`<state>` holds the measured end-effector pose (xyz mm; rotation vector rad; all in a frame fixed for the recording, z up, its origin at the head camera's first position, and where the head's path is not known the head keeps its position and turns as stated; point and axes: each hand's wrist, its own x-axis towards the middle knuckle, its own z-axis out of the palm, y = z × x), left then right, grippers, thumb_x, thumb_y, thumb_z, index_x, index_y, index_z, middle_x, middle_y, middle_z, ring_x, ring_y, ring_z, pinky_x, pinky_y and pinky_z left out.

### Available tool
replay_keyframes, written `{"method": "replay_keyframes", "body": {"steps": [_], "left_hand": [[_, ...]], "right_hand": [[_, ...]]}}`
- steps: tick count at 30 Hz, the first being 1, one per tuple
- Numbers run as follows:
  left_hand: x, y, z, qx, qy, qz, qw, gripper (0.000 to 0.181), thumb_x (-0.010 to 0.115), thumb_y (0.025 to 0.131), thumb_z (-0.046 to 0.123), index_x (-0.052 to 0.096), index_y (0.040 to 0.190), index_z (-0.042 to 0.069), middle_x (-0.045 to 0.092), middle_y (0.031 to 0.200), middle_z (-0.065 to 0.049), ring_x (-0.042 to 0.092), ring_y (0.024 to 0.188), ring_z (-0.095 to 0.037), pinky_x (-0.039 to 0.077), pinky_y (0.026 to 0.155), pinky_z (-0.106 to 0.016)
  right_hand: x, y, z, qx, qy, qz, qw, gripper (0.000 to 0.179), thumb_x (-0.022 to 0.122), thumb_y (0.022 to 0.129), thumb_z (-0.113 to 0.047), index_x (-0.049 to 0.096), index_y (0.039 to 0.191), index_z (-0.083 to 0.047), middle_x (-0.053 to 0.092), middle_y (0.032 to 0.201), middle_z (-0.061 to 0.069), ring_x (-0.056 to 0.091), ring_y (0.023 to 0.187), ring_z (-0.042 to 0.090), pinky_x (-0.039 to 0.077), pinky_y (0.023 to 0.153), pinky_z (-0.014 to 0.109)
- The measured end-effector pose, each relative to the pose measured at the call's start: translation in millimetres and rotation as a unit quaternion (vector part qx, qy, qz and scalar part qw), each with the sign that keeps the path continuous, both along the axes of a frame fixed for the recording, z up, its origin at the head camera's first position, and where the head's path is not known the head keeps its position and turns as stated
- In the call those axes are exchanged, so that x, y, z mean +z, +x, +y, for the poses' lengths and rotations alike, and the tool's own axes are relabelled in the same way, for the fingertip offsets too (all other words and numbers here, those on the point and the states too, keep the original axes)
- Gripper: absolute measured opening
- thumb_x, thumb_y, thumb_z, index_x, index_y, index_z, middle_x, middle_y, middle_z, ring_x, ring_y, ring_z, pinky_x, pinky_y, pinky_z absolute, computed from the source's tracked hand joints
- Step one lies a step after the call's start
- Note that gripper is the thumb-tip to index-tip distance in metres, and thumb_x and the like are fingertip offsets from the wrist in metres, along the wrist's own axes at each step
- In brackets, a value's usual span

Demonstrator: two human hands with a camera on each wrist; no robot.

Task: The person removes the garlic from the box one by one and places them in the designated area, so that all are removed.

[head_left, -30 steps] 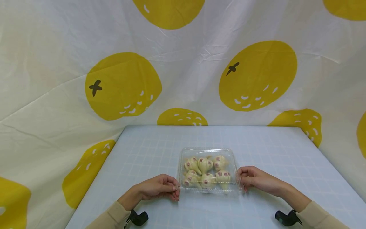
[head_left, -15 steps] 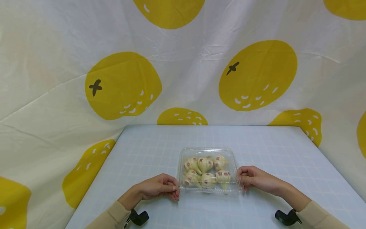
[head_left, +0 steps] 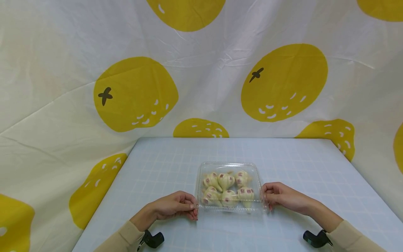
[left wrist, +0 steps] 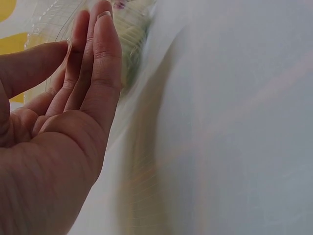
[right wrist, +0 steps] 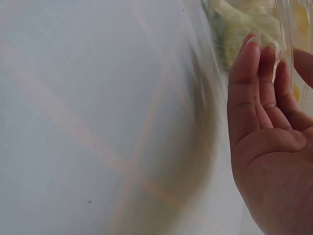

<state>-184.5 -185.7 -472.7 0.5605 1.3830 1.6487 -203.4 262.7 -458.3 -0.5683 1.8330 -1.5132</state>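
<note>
A clear plastic clamshell box [head_left: 231, 167] with its lid down lies at the middle front of the table, in the head view. Through the lid show several pale, garlic-like bulbs [head_left: 226, 181] with dark red marks. My left hand [head_left: 175, 205] pinches the box's near left corner between thumb and fingers. On the opposite side my right hand [head_left: 285, 198] pinches the rim near the front right corner. Each wrist view shows part of the clear box beyond the fingers, with a bulb [right wrist: 239, 24] visible through its wall at right.
The table [head_left: 163, 157] wears a pale blue checked cloth. Behind it and at both sides hangs a white curtain [head_left: 207, 87] printed with big yellow fruit. A black wrist camera [head_left: 153, 239] sits below the left wrist, another black camera [head_left: 316, 240] below the right.
</note>
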Motion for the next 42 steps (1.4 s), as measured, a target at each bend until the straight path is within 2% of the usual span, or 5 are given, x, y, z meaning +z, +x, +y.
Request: {"method": "replay_keyframes", "body": {"steps": [15,22,29,34,42], "left_hand": [[-0.3,1.9,0.2,0.0,0.021,0.004,0.9998,0.013,0.053,0.107,0.007,0.062,0.112,0.0,0.071,0.104,-0.007,0.071,0.101,-0.017,0.058,0.091,-0.029],[0.9,-0.5,0.3,0.011,0.01,-0.003,0.9999,0.013,0.055,0.106,0.01,0.062,0.112,0.001,0.071,0.104,-0.006,0.071,0.101,-0.017,0.058,0.092,-0.03],[-4.5,2.2,-2.8,0.044,-0.002,-0.003,0.999,0.026,0.057,0.105,0.009,0.057,0.119,-0.013,0.071,0.103,-0.009,0.072,0.099,-0.018,0.059,0.09,-0.031],[-5.9,2.0,-3.1,0.057,-0.001,0.001,0.9983,0.029,0.058,0.105,0.009,0.056,0.12,-0.015,0.072,0.103,-0.009,0.072,0.098,-0.019,0.059,0.089,-0.031],[-5.2,4.2,-2.0,0.036,0.01,-0.01,0.9992,0.022,0.058,0.105,0.009,0.058,0.118,-0.008,0.073,0.103,-0.007,0.073,0.1,-0.019,0.059,0.092,-0.032]], "right_hand": [[-2.2,-2.2,1.6,0.004,-0.004,-0.005,1.0,0.033,0.054,0.107,-0.013,0.05,0.119,0.017,0.065,0.092,0.007,0.063,0.081,0.018,0.06,0.074,0.034],[-1.9,-2.8,2.6,0.003,-0.005,-0.007,1.0,0.033,0.053,0.107,-0.013,0.05,0.119,0.018,0.066,0.093,0.007,0.063,0.082,0.018,0.06,0.075,0.034],[-1.9,-1.4,2.3,0.015,-0.006,-0.009,0.9998,0.034,0.053,0.107,-0.012,0.049,0.119,0.019,0.066,0.094,0.007,0.062,0.083,0.019,0.06,0.076,0.034],[3.4,-3.8,1.6,0.017,0.01,0.001,0.9998,0.03,0.054,0.107,-0.013,0.053,0.115,0.016,0.066,0.095,0.009,0.062,0.083,0.02,0.06,0.075,0.034],[6.3,-5.4,0.6,0.022,0.018,-0.004,0.9996,0.031,0.053,0.106,-0.011,0.05,0.115,0.018,0.066,0.094,0.007,0.061,0.084,0.02,0.059,0.075,0.034]]}}
